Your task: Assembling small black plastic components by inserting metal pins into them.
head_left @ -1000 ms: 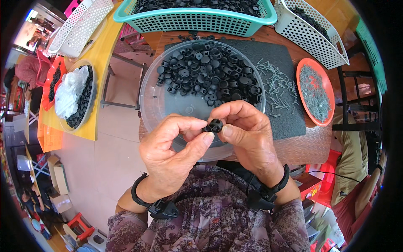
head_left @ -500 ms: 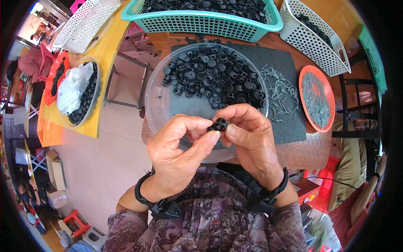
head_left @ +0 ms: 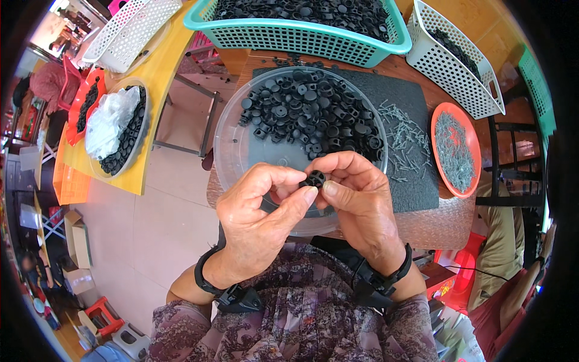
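Note:
A small round black plastic part [head_left: 313, 179] with openings in it is pinched between the fingertips of both hands. My left hand [head_left: 256, 208] grips its left side with thumb and forefinger, and my right hand [head_left: 359, 199] closes on its right side, other fingers curled. Both hands are over the near rim of a clear round tub [head_left: 232, 142] that holds a heap of similar black parts [head_left: 310, 108]. Right of the tub, loose grey metal pins or screws [head_left: 404, 136] lie scattered on a dark mat [head_left: 416, 190].
An orange-red dish [head_left: 438, 160] of metal pins stands right on the brown table [head_left: 422, 229]. Behind the tub are a teal basket [head_left: 289, 34] and a white basket [head_left: 440, 69] of black parts. A yellow table [head_left: 136, 175] is at left; another person's arm [head_left: 525, 280] shows at right.
The black part has turned slightly between my fingers, now showing more of its openings. My hands stay in nearly the same place; the whole view has shifted a little.

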`<state>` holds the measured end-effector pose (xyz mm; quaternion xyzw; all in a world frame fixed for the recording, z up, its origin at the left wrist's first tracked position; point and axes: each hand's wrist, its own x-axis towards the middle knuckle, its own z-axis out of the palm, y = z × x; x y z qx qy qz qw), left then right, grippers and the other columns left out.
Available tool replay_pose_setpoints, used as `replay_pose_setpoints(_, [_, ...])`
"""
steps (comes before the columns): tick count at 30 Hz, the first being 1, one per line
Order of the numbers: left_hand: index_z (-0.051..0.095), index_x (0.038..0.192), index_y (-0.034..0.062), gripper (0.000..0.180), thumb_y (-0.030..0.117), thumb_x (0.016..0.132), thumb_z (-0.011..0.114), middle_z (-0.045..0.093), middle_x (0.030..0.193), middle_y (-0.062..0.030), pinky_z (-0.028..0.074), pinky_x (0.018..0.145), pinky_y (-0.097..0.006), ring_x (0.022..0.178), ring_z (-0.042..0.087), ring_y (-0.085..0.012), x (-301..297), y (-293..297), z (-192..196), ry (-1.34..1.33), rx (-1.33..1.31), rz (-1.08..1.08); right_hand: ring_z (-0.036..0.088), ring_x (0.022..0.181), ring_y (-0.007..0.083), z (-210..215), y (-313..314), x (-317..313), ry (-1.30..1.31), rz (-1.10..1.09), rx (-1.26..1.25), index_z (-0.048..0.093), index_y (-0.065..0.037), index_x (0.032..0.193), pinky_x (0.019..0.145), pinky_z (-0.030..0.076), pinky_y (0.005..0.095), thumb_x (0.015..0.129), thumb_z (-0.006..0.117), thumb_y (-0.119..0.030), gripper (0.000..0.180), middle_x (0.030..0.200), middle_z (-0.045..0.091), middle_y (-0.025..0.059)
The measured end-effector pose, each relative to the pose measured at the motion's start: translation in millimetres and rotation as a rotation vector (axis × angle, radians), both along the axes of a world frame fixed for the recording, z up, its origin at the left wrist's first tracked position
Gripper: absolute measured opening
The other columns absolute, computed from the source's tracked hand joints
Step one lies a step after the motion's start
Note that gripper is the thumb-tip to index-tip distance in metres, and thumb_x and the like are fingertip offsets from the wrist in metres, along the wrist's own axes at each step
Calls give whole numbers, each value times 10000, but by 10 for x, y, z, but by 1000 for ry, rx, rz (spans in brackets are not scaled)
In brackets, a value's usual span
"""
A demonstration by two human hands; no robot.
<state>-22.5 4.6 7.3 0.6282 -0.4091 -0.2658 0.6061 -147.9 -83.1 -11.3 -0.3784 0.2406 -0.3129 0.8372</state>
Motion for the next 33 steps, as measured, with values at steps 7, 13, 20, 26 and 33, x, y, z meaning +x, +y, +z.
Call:
replay_pose_setpoints(7, [617, 858, -9, 146, 4, 743, 706, 582, 753, -29, 440, 591, -213, 663, 518, -64, -20, 2, -7, 38, -3, 3, 552, 791, 84, 14, 13, 8, 5, 3, 63, 597, -1, 1019, 690, 473, 222, 817, 595, 44, 207, 965, 626, 62])
replay_pose_setpoints(13, [614, 866, -9, 162, 8, 739, 712, 582, 762, -29, 444, 597, -211, 668, 519, -64, -8, 11, -45, -5, -8, -2, 555, 808, 89, 9, 49, 24, 28, -31, 40, 598, 3, 1013, 721, 462, 217, 819, 591, 43, 198, 978, 626, 61])
replay_pose_setpoints(20, [612, 914, -16, 216, -8, 728, 722, 581, 784, -26, 449, 626, -207, 696, 519, -63, -15, 21, -74, 28, -47, -16, 569, 829, 91, 28, 60, 38, 9, -58, 18, 612, -1, 995, 728, 472, 225, 817, 605, 27, 180, 982, 638, 70])
replay_pose_setpoints(26, [596, 996, -31, 281, -45, 737, 706, 588, 853, -33, 458, 708, -214, 772, 539, -88, 19, 23, -84, 54, -54, -76, 575, 806, 90, 21, 51, 53, -5, -76, -30, 611, 3, 987, 686, 480, 219, 821, 596, 34, 170, 982, 640, 76])
replay_pose_setpoints(33, [609, 1008, -34, 307, -35, 722, 719, 576, 838, -18, 444, 704, -210, 769, 526, -85, 42, -11, -52, 16, 7, -93, 568, 747, 79, 36, 45, 38, 49, -109, -66, 625, 11, 983, 643, 474, 201, 810, 592, 63, 184, 910, 636, 54])
